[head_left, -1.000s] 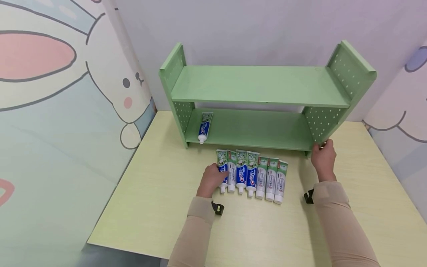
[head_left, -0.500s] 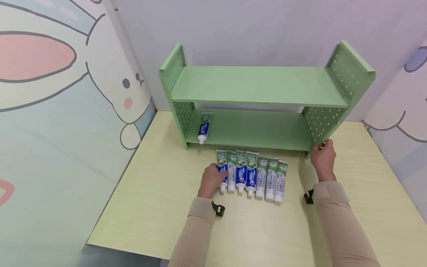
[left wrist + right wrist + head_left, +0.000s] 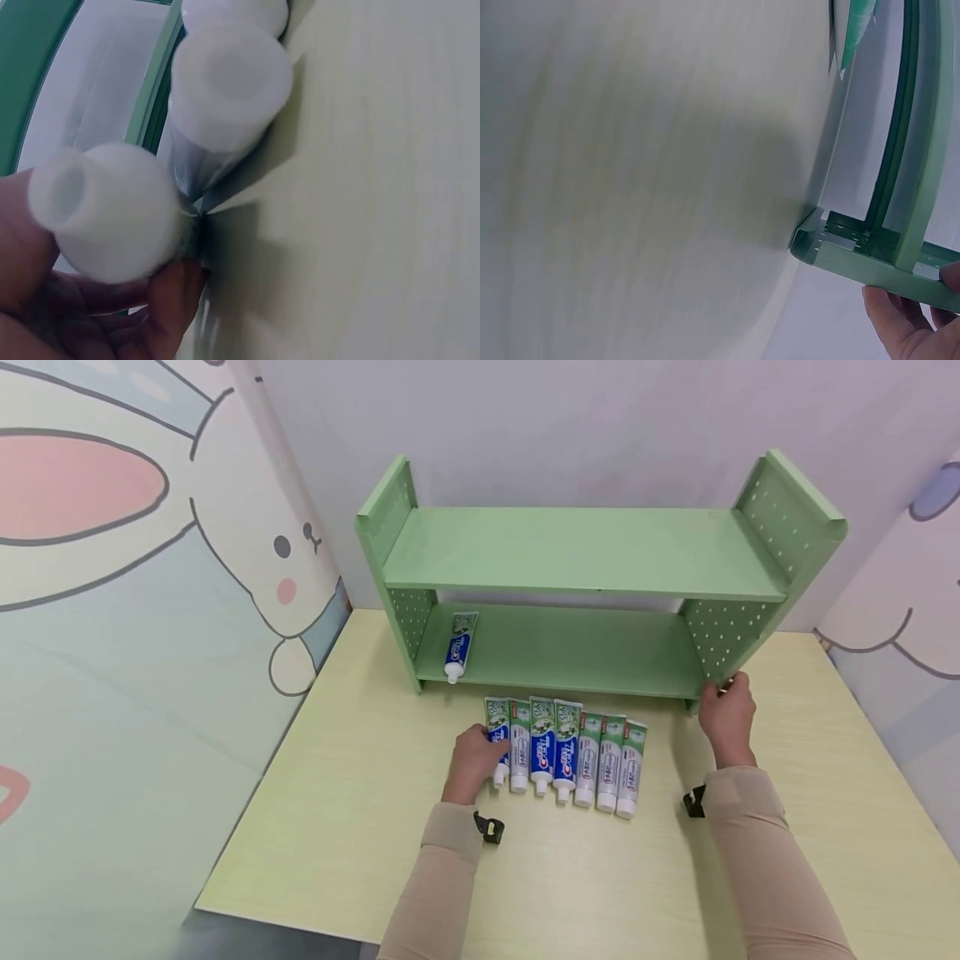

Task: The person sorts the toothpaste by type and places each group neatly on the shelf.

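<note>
Pinching the leftmost tube [image 3: 497, 714] in front of the rack [image 3: 585, 550], your left hand [image 3: 472, 762] has raised its cap [image 3: 124, 217], likely freeing it; your right hand [image 3: 728, 714] grips the rack's right end.

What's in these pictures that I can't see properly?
Head view: part of the leftmost tube, behind the left hand.
Head view: small print on the other tubes, too tiny to read.
Left wrist view: that tube's label, behind its cap.
Right wrist view: some of the right hand, past the edge.
</note>
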